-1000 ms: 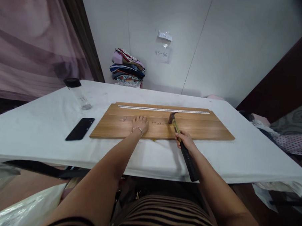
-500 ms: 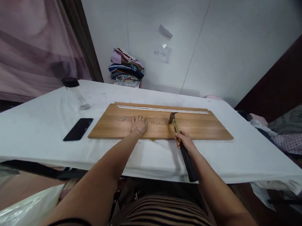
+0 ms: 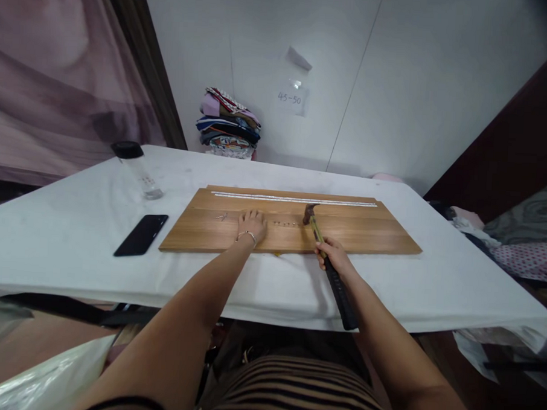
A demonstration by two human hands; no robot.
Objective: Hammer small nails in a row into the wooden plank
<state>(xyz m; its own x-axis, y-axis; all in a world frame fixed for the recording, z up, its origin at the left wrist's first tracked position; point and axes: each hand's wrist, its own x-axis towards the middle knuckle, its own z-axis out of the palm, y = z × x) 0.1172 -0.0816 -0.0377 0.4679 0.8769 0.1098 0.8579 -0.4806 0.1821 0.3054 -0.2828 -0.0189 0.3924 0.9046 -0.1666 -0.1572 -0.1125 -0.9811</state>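
Note:
My right hand (image 3: 333, 255) grips a claw hammer (image 3: 340, 292) partway up its handle. The hammer's rusty head is over the wooden board (image 3: 367, 233), beside a short row of nails (image 3: 284, 223) standing in the wood. Flat on the board, left of that row, rests my left hand (image 3: 252, 224) with its fingers stretched out; a bracelet circles the wrist. Further left, a few loose nails (image 3: 221, 216) lie on the board. Two white strips (image 3: 296, 199) run along its far side. Whether the hammer head touches a nail I cannot tell.
The board lies on a white-covered table (image 3: 72, 238). To its left are a black phone (image 3: 141, 235) and a clear bottle with a dark lid (image 3: 141, 174). Folded clothes (image 3: 230, 124) are stacked at the back against the wall, which bears a paper marked 45-50 (image 3: 292, 99).
The hammer head has shifted slightly left towards the nail row, my right hand moving a little with it. My left hand stays in place.

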